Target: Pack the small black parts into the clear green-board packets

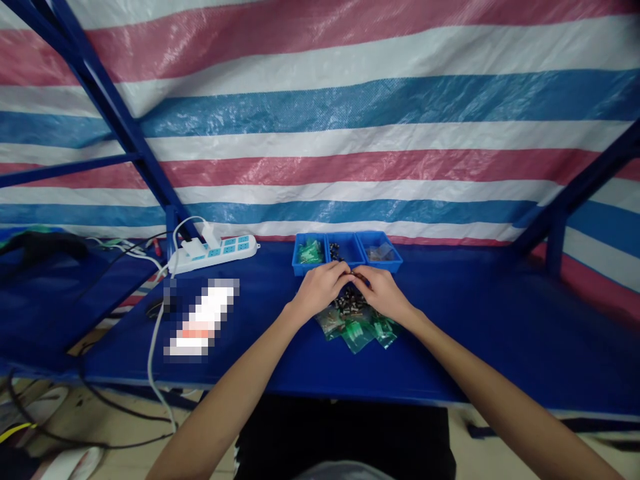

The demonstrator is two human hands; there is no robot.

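My left hand [323,287] and my right hand [383,290] meet in front of the blue bins, fingers pinched together. Between their fingertips is a small dark piece [353,273], too small to name. Under the hands lies a heap of small black and silver parts [350,303]. Nearer to me are clear bags with green contents [356,333], partly overlapping. Just behind the hands stands a blue three-compartment bin [345,250]. Its left compartment holds green pieces [311,252], the middle some dark parts [335,251], the right clear bags or pieces [380,252].
A white power strip [220,252] with plugs sits at the back left of the blue table [500,320]. Its white cable [154,347] hangs over the front edge. A blurred-out white item [205,320] lies left of my arm. Blue metal posts [135,133] stand before a striped sheet [350,100].
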